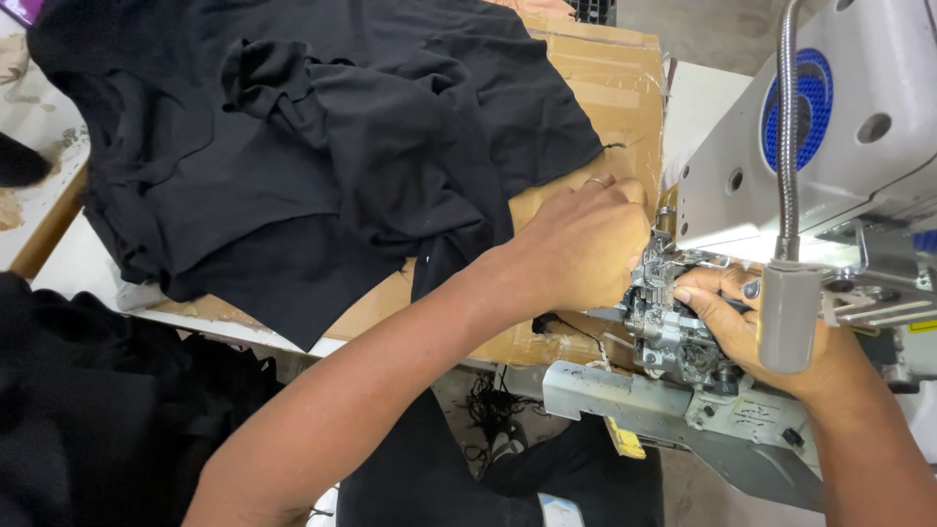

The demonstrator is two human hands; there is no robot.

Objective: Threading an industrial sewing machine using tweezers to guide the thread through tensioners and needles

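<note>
Sewing machine (859, 127), a pale grey industrial unit with a blue round badge on its body, fills the right side of the head-camera view, its exposed metal stitching mechanism (673, 327) sitting low at its left end, between the person's two hands. Black fabric (293, 146), a large loose heap of cut cloth, spreads over the upper left and centre, draped across a flattened brown cardboard sheet (605, 78) that lies on the white worktable (703, 98). More dark cloth (88, 420) hangs in the lower left, below the table edge. A grey open cover plate (625, 395) juts from beneath the mechanism, with a yellow tag just under it. A flexible ribbed metal lamp arm (787, 117) drops down the front of the machine and ends in a grey lamp head (789, 312), which overlaps the right wrist.

The left hand (581, 249) reaches in from the lower left, fingers curled and pressed against the left side of the mechanism; a ring shows on one finger, and whether anything is pinched between the fingertips cannot be told. The right hand (747, 332) comes in from the lower right, its fingers bent around the mechanism's right side, touching the metal parts, fingertips partly hidden. A thin dark thread (576, 327) trails across the cardboard just below the left hand.
</note>
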